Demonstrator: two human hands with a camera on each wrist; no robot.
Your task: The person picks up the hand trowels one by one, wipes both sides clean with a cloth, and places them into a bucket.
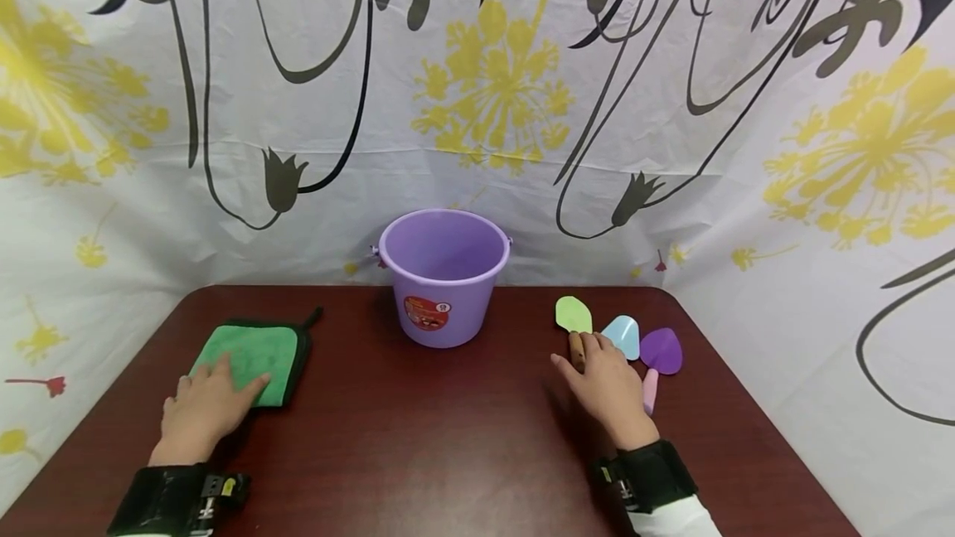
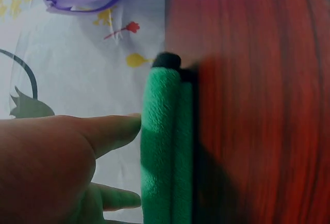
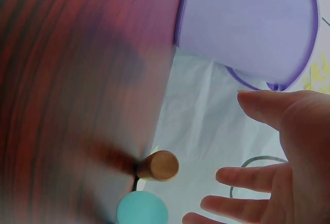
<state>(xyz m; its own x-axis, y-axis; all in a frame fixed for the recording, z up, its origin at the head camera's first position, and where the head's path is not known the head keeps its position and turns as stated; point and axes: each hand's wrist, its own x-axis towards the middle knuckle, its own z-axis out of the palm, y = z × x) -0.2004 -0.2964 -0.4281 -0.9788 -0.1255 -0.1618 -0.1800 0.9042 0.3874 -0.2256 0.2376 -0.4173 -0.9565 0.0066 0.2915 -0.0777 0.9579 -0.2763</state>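
Observation:
On the left of the table, a folded green cloth (image 1: 261,355) with dark edging lies flat. My left hand (image 1: 205,408) rests on its near left part with fingers spread; in the left wrist view the fingertips meet the green pile (image 2: 160,146). My right hand (image 1: 608,384) hovers with spread fingers over three small toy shovels at the right. One has a lime green blade (image 1: 573,314) and a wooden handle (image 3: 161,165), one a light blue blade (image 1: 623,336), one a purple blade (image 1: 661,350) and pink handle. The light blue shovel's handle is hidden under my right hand.
A lilac bucket (image 1: 446,305) with a red sticker stands upright at the back middle of the dark red wooden table (image 1: 418,454). Behind the table hangs a white curtain (image 1: 477,164) with yellow flowers and dark stems.

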